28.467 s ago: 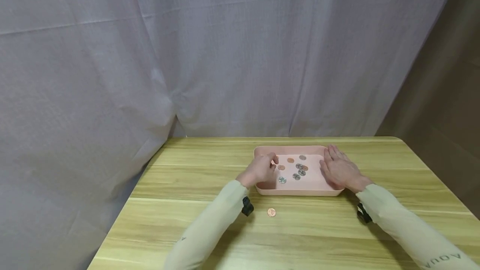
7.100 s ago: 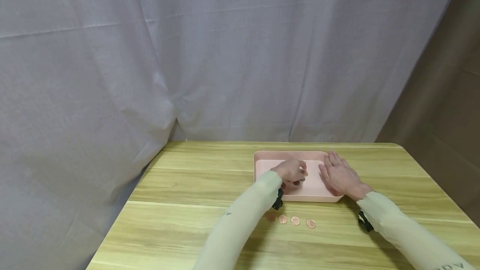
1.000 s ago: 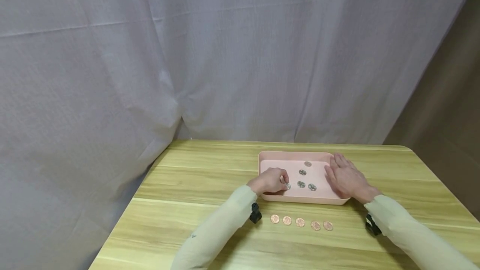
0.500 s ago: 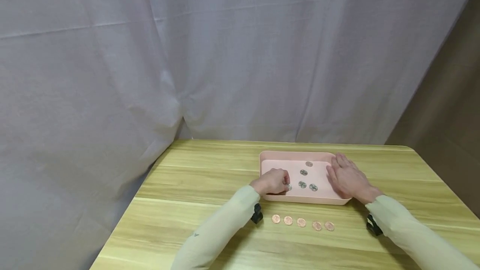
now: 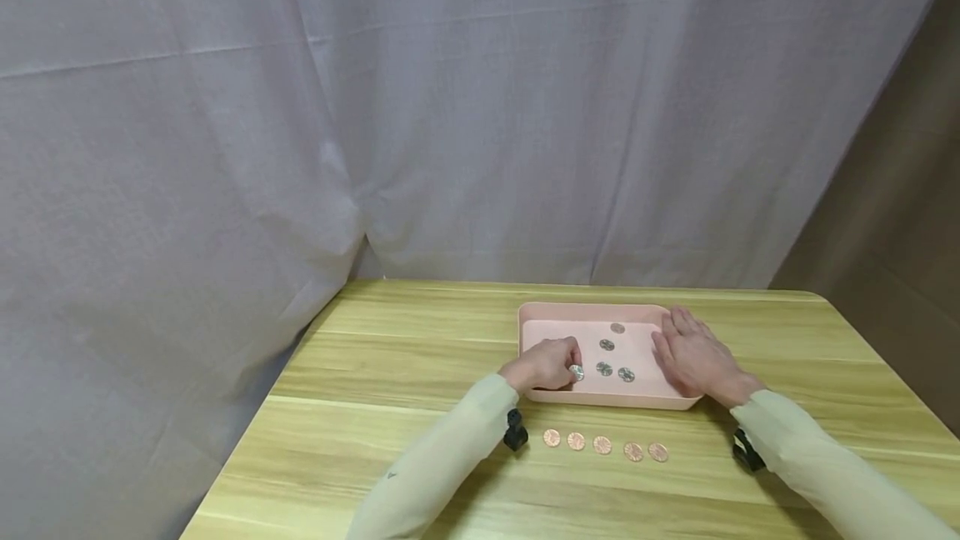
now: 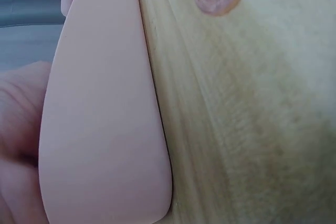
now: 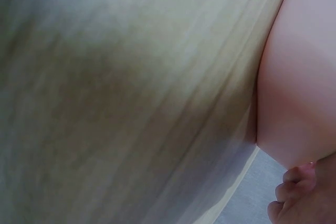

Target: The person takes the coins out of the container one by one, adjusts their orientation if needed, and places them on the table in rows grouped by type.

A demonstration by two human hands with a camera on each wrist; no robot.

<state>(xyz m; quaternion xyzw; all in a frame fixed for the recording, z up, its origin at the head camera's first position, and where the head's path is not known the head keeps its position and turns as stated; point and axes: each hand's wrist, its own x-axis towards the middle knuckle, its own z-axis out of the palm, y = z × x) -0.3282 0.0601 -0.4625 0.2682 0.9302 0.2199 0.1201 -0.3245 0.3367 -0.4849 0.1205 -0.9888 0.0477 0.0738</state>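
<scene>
A silver coin (image 5: 576, 372) shows at the fingertips of my left hand (image 5: 550, 363), which pinches it inside the shallow pink tray (image 5: 607, 399), near the front left. Several other silver-looking coins (image 5: 603, 369) lie flat on the tray floor to the right of that hand. My right hand (image 5: 693, 357) rests on the tray's right rim, its fingers fairly straight and the thumb on the inner side. In the left wrist view the tray wall hides the left fingertips and the coin.
In front of the tray, several copper coins (image 5: 602, 445) lie in a left-to-right row on the wooden table (image 5: 405, 440). A grey curtain (image 5: 480, 123) hangs behind the table's back edge. Each wrist carries a small black camera (image 5: 515, 431).
Over the earlier frames, copper coins have left the tray and the row on the table has grown. In the last half second the left hand has tilted the silver coin up slightly. The right hand stays put.
</scene>
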